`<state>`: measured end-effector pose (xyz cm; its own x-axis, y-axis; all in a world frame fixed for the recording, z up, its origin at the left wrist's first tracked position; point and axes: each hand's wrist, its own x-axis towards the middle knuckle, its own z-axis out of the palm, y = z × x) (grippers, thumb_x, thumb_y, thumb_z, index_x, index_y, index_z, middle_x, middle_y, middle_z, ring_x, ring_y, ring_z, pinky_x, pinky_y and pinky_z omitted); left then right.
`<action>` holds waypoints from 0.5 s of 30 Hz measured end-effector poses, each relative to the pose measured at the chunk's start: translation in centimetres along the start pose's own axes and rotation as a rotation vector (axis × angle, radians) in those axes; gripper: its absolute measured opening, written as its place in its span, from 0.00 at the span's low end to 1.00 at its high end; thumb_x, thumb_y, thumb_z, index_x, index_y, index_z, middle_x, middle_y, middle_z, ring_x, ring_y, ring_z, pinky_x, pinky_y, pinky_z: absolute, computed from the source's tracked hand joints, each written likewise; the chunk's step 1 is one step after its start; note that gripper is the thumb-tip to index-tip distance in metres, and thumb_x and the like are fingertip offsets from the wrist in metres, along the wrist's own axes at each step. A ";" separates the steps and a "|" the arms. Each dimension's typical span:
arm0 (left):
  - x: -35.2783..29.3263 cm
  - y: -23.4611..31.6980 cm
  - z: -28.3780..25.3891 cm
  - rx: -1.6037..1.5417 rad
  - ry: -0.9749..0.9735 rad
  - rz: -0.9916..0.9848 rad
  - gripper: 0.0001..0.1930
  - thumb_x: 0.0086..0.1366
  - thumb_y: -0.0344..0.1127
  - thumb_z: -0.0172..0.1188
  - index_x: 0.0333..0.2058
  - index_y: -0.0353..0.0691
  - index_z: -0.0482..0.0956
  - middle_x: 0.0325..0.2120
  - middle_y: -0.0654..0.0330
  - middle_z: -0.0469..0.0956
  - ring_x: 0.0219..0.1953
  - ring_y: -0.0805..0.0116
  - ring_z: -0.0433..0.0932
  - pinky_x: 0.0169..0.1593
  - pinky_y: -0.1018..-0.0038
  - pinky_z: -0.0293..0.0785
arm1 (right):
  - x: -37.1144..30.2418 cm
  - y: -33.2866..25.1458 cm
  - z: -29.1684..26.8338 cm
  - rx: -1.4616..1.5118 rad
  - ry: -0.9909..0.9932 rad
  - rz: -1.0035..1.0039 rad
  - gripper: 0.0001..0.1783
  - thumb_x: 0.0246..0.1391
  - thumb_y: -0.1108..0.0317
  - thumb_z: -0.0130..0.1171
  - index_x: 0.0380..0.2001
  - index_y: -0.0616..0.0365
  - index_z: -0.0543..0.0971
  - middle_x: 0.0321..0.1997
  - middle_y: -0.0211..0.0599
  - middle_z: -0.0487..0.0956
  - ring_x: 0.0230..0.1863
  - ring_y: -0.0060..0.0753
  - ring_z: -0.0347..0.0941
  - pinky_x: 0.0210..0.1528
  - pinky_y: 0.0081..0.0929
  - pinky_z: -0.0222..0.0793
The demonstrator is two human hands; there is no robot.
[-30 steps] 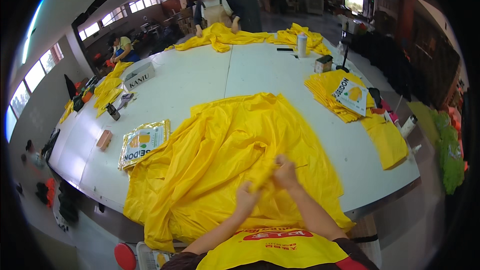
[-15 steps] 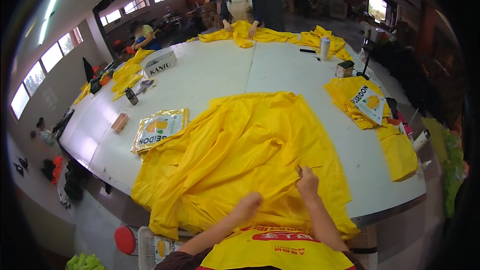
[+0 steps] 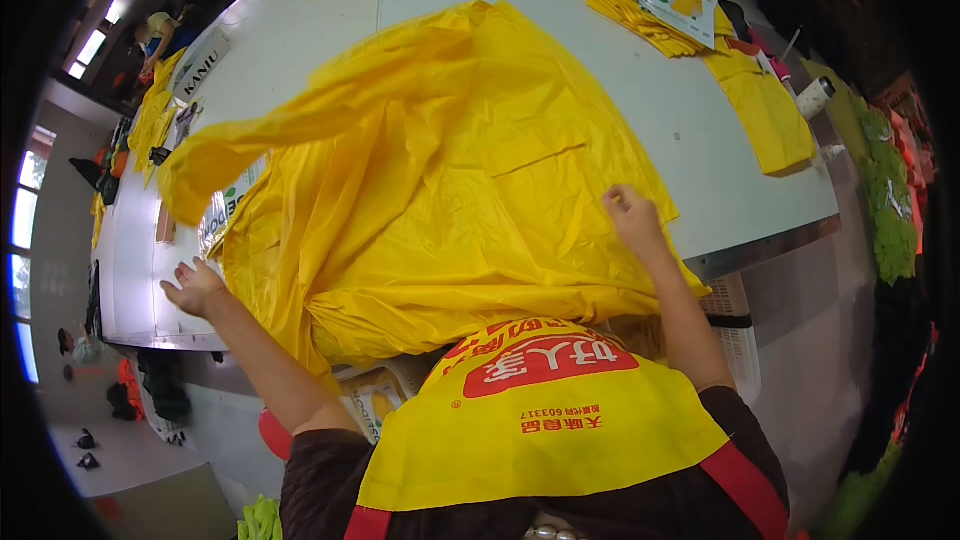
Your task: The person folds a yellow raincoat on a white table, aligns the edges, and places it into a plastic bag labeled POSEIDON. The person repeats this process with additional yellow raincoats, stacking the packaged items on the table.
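Left hand (image 3: pixel 195 287) flat, open at lower left; right hand (image 3: pixel 632 220) pinches the yellow raincoat (image 3: pixel 450 190): pull evenly, keeping it smooth

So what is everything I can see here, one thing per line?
raincoat: one, yellow, spread over the near table edge
table: one, white, long
folded garment stack: one, yellow, far right of the table, a printed card on top
loose garment: one, yellow, right table edge
cylinder container: one, white, right edge
packaged sheet: one, partly hidden under the raincoat's left side
apron: one, yellow with red patch, on the person
left hand: open, flat at the table's left edge
right hand: on the raincoat's right side
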<state>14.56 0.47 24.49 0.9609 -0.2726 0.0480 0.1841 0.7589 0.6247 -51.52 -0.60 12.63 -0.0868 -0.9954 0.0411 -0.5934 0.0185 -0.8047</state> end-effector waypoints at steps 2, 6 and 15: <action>-5.4 -6.0 -1.9 0.992 -0.475 0.466 0.19 0.65 0.40 0.44 0.48 0.32 0.67 0.47 0.51 0.68 0.53 0.61 0.65 0.59 0.67 0.56 | 2.2 4.9 -1.8 -0.137 0.166 0.100 0.16 0.53 0.59 0.52 0.36 0.62 0.75 0.28 0.48 0.77 0.30 0.45 0.74 0.33 0.34 0.68; -24.4 -17.3 -6.0 1.470 -1.643 0.508 0.20 0.63 0.37 0.50 0.52 0.36 0.67 0.52 0.47 0.66 0.57 0.53 0.61 0.59 0.71 0.58 | 6.3 9.6 -2.8 -0.365 0.247 0.162 0.16 0.53 0.59 0.51 0.34 0.63 0.75 0.30 0.49 0.76 0.34 0.50 0.73 0.36 0.39 0.68; -35.8 -18.2 -9.0 1.740 -1.623 0.512 0.38 0.56 0.61 0.50 0.59 0.43 0.59 0.60 0.49 0.55 0.63 0.52 0.52 0.60 0.47 0.42 | 7.6 14.5 -4.2 -0.484 0.229 0.224 0.13 0.51 0.62 0.53 0.30 0.63 0.74 0.32 0.47 0.77 0.35 0.50 0.73 0.36 0.39 0.67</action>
<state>-21.30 1.70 4.39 -0.1398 -0.9838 0.1125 -0.9784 0.1547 0.1370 -64.09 -7.54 3.79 -0.3909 -0.9176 0.0715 -0.8344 0.3205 -0.4485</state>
